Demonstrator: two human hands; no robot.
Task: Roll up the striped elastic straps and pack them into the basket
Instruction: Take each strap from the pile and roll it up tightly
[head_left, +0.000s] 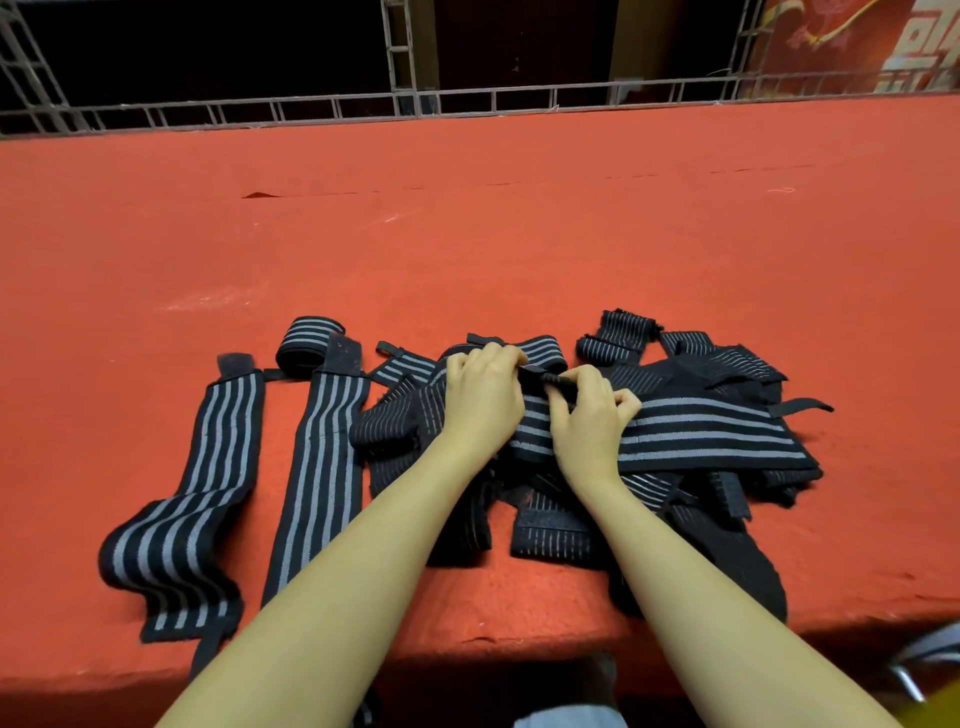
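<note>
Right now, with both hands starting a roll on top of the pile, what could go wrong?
1. The left hand and right hand pinch the strap end above the tangled pile; rolling may drag neighbouring straps in.
2. The two flat straps hang over the table edge and could slide off.
3. No basket is in view, so the finished roll may loosen while it waits.

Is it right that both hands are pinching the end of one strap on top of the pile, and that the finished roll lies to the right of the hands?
Not quite. The left hand and right hand do pinch the end of one strap on top of the pile, but the head view shows the finished roll to their left, not their right.
</note>
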